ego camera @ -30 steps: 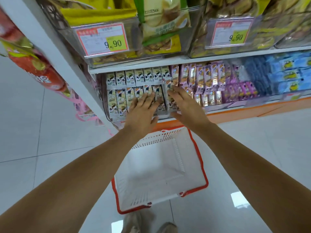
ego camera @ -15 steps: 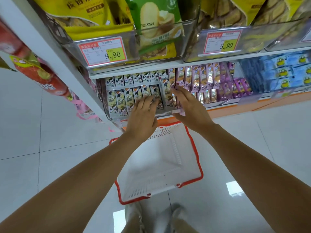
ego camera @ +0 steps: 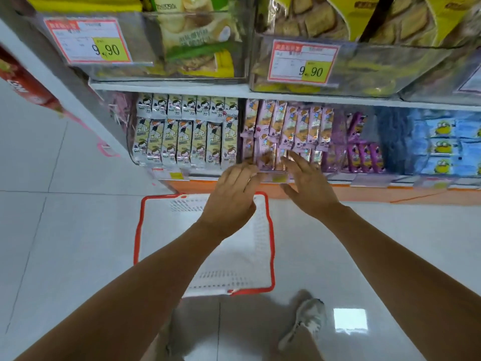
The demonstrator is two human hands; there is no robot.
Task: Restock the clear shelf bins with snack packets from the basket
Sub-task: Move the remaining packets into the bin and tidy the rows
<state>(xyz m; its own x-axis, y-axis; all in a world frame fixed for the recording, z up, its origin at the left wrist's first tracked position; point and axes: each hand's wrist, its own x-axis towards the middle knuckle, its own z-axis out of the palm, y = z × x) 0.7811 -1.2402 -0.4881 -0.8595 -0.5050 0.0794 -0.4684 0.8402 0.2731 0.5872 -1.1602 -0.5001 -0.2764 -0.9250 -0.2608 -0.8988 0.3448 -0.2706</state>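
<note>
Lilac foil snack packets [ego camera: 289,126] stand upright in rows inside the clear shelf bin [ego camera: 239,131] | your right hand [ego camera: 309,188] lays spread, straight fingers [ego camera: 296,158] on the front row | your left hand [ego camera: 234,196], fingers extended and blurred, touches the same packets | white perforated plastic basket [ego camera: 166,243], red-rimmed, sits on glossy floor tiles [ego camera: 65,230] below

A 9.90 price tag [ego camera: 87,40] sits high above and left of the left hand [ego camera: 233,196]. A second price tag [ego camera: 303,62] is straight above the right hand [ego camera: 311,188]. Well below that hand, a grey shoe [ego camera: 304,321] stands on white floor tiles [ego camera: 65,243]. A red hanging bag [ego camera: 23,84] is far left.
</note>
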